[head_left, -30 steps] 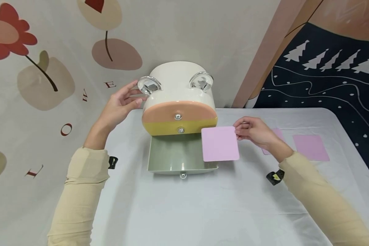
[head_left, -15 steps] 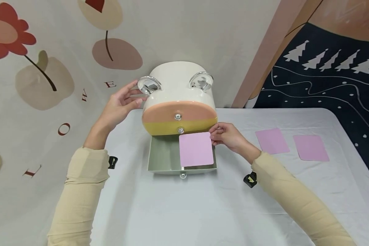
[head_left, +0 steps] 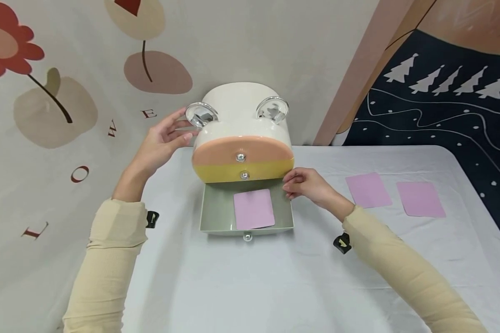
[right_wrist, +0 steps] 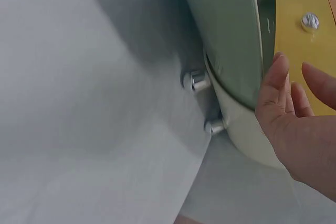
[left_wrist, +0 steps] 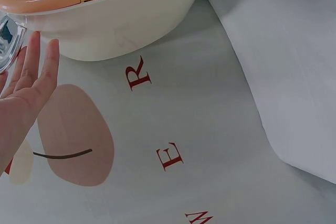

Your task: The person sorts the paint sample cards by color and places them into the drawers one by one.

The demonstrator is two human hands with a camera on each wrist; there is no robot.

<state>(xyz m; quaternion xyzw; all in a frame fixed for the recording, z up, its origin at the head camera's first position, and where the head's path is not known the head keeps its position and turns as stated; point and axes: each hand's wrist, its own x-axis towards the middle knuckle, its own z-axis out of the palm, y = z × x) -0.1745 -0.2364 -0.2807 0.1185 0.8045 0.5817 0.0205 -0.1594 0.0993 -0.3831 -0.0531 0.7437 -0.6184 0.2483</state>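
A cream cabinet [head_left: 241, 108] with two silver ears and orange and yellow drawer fronts stands at the back of the table. Its green bottom drawer [head_left: 216, 208] is pulled out toward me. Inside that drawer lies a square pink card [head_left: 254, 209]. My left hand [head_left: 164, 138] is at the cabinet's left side, fingers extended by the left silver ear [head_left: 202, 115]; the left wrist view shows its fingertips close to the ear and the cream wall. Over the drawer's right edge, my right hand [head_left: 306, 185] holds nothing, its fingers loosely bent and parted in the right wrist view.
Two more pink cards, one [head_left: 368, 190] nearer and one [head_left: 421, 199] farther right, lie flat on the white tablecloth [head_left: 275, 286]. A printed cloth wall [head_left: 316, 55] rises right behind the cabinet. The cabinet stands on short silver feet [right_wrist: 195, 81].
My right hand has carried the pink card left over the drawer and let go; it now lies in the drawer. The left hand has stayed in place.
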